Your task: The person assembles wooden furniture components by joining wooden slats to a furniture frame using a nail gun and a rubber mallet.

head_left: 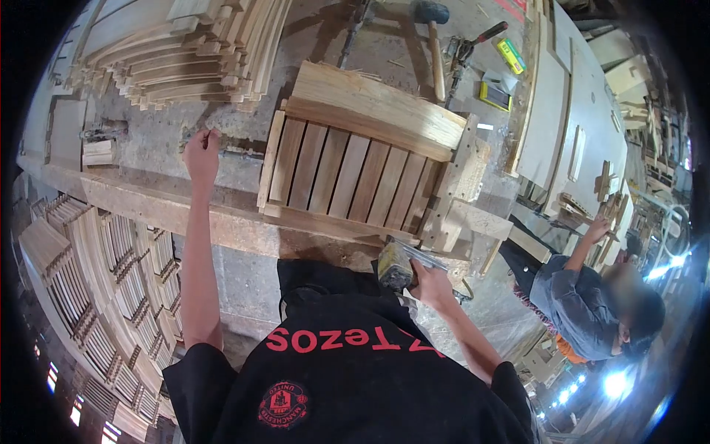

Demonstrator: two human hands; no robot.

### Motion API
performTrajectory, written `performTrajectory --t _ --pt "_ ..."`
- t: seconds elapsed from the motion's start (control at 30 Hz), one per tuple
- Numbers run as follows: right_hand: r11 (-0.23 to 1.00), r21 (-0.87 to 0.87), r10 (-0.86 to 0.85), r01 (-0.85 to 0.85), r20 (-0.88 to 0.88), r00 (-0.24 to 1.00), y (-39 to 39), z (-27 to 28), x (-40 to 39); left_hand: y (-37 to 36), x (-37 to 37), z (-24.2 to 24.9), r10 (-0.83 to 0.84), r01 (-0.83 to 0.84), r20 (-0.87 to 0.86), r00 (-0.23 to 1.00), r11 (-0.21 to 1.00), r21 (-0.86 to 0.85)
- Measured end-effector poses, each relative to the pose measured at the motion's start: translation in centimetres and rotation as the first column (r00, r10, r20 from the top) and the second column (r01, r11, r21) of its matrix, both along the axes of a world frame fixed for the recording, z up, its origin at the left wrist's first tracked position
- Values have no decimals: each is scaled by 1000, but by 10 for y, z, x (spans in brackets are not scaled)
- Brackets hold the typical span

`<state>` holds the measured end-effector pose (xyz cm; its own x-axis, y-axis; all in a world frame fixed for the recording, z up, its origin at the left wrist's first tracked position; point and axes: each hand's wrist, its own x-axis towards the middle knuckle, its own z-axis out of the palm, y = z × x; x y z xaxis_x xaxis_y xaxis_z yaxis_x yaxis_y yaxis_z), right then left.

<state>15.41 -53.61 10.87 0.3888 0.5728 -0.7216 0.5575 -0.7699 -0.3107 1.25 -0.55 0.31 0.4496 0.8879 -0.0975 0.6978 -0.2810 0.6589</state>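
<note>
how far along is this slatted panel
Done: the slatted panel on the workbench has its slats seated in a frame. In hand: the right hand grips a nail gun at the bench edge; the left hand reaches small parts. Fastening progress cannot be seen.

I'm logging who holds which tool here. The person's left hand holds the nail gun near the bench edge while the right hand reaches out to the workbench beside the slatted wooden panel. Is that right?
Not quite: the hands are swapped. In the head view the right hand holds the nail gun near the bench edge, while the left hand reaches out to the workbench beside the slatted wooden panel.
</note>
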Motion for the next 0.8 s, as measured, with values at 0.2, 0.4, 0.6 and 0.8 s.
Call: performTrajectory --t 0.2,0.4,0.6,0.8 --pt "991 -125 26 -40 -111 993 35 -12 -7 -4 3 4 24 -24 60 998 1000 1" --pt "996 -90 -7 0 -84 996 25 -16 -13 -4 3 6 10 -7 83 997 1000 -29" --pt "992 38 -117 117 -8 993 -14 -11 -24 0 -1 -1 38 -33 51 998 993 -114" --pt "769 218 -624 601 49 780 -70 -34 -55 3 -4 -14 -47 53 -45 998 990 128"
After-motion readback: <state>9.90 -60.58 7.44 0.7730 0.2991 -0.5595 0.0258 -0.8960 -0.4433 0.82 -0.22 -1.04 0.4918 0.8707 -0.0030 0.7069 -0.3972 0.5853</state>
